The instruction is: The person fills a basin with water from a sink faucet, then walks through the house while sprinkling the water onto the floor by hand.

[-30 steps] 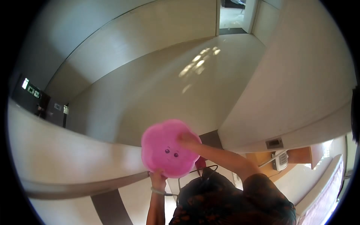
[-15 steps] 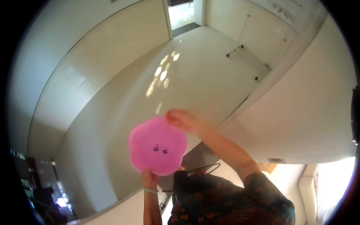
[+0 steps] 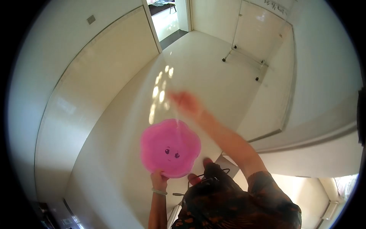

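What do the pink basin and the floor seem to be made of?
Pink basin: probably plastic with a smooth finish, judging by its even colour and moulded-looking, scalloped rim.
Floor: a hard, smooth covering with a faint sheen, perhaps tile; no clear joints show, so its material stays open.

Left of the pink basin (image 3: 170,144), open room runs over the floor (image 3: 114,141) to the wall (image 3: 95,72). The left hand (image 3: 159,180) blocks its near rim; shoes (image 3: 193,178) and the wearer's body (image 3: 236,202) crowd its near right. Beyond its far rim the blurred right hand (image 3: 187,103) obstructs passage, the gap between hard to judge. Farther right stands a wheeled foot (image 3: 229,53).
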The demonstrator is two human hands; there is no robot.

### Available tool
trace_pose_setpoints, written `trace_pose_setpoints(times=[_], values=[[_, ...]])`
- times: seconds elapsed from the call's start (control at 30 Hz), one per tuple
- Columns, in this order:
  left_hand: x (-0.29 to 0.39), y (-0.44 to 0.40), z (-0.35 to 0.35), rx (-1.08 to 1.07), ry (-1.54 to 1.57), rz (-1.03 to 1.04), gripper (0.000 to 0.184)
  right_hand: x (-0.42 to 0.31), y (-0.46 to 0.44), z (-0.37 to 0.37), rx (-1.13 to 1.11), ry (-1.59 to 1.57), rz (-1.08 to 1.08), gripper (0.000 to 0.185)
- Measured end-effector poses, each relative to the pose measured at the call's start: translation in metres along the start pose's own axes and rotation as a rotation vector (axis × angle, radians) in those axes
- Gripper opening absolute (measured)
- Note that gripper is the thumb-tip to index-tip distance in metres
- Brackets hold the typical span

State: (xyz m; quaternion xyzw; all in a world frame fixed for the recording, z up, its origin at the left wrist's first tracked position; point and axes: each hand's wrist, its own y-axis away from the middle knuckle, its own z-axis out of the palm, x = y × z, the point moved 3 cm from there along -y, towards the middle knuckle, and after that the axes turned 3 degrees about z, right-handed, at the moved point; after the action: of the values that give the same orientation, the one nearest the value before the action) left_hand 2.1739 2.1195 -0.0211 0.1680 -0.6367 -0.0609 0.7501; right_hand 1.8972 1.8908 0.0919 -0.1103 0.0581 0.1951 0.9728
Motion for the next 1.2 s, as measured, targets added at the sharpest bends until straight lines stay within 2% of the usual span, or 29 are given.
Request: trace_pose_setpoints(times=[0.03,0.07,0.13,0.17,0.2,0.27,0.33,0.47,0.5,0.57,0.63,0.77,0.87,0.9,0.93,0.97,1.0,1.07,1.1,1.13,1.17,1.2], values=[[0.013,-0.015,0.005,-0.001,0.003,-0.033,0.022,-0.054,-0.026,0.067,-0.158,0.100,-0.321,0.020],[0.027,-0.030,0.011,-0.002,0.006,-0.066,0.026,-0.101,-0.041,0.097,-0.142,0.140,-0.511,0.018],[0.058,-0.064,0.039,0.060,0.392,-0.377,0.022,-0.154,-0.045,0.087,0.310,0.303,-0.567,0.015],[0.048,-0.092,0.042,0.053,0.398,-0.367,0.022,-0.170,-0.050,0.059,0.348,0.333,-0.478,0.015],[0.030,-0.122,0.037,-0.013,0.106,-0.077,0.017,-0.179,-0.051,0.014,0.392,0.358,-0.385,0.014],[0.045,-0.166,0.056,-0.076,-0.209,0.207,0.014,-0.188,-0.058,-0.052,0.454,0.465,-0.116,0.017],[0.086,-0.187,0.091,0.117,0.273,-0.234,0.012,-0.182,-0.068,-0.076,0.591,0.450,-0.008,0.020],[0.112,-0.271,0.122,0.108,0.280,-0.283,0.015,-0.171,-0.136,-0.071,0.523,0.574,0.238,0.024],[0.103,-0.300,0.122,0.058,0.128,-0.123,0.018,-0.168,-0.157,-0.075,0.495,0.620,0.297,0.024],[0.120,-0.342,0.141,0.008,-0.026,0.039,0.020,-0.161,-0.197,-0.088,0.465,0.665,0.355,0.025],[0.156,-0.379,0.178,0.103,0.318,-0.277,0.022,-0.157,-0.234,-0.108,0.471,0.825,0.453,0.024],[0.186,-0.473,0.215,0.045,0.229,-0.294,0.026,-0.178,-0.308,-0.162,0.651,1.003,0.576,0.034],[0.210,-0.534,0.248,0.004,0.228,-0.289,0.026,-0.200,-0.365,-0.228,0.743,1.196,0.524,0.025],[0.215,-0.560,0.252,-0.002,0.208,-0.272,0.026,-0.207,-0.389,-0.252,0.766,0.779,0.483,0.026],[0.220,-0.594,0.264,-0.015,0.207,-0.249,0.026,-0.232,-0.419,-0.231,0.764,0.384,0.429,0.026],[0.221,-0.610,0.276,-0.009,0.221,-0.259,0.026,-0.272,-0.424,-0.199,0.614,0.947,0.115,0.026],[0.226,-0.632,0.281,-0.031,0.195,-0.274,0.024,-0.315,-0.447,-0.114,0.393,1.472,-0.227,0.026],[0.244,-0.689,0.300,-0.063,0.176,-0.273,0.023,-0.411,-0.507,-0.141,0.221,0.132,-0.462,0.025],[0.248,-0.708,0.307,-0.104,0.160,-0.308,0.021,-0.459,-0.516,-0.140,0.214,0.058,-0.533,0.024],[0.253,-0.726,0.318,-0.148,0.143,-0.340,0.019,-0.482,-0.509,-0.124,0.398,0.119,-0.615,0.020],[0.260,-0.743,0.331,-0.153,0.143,-0.342,0.019,-0.505,-0.502,-0.147,0.553,0.173,-0.607,0.016],[0.270,-0.762,0.351,-0.138,0.152,-0.361,0.017,-0.528,-0.494,-0.179,0.601,0.223,-0.523,0.016]])
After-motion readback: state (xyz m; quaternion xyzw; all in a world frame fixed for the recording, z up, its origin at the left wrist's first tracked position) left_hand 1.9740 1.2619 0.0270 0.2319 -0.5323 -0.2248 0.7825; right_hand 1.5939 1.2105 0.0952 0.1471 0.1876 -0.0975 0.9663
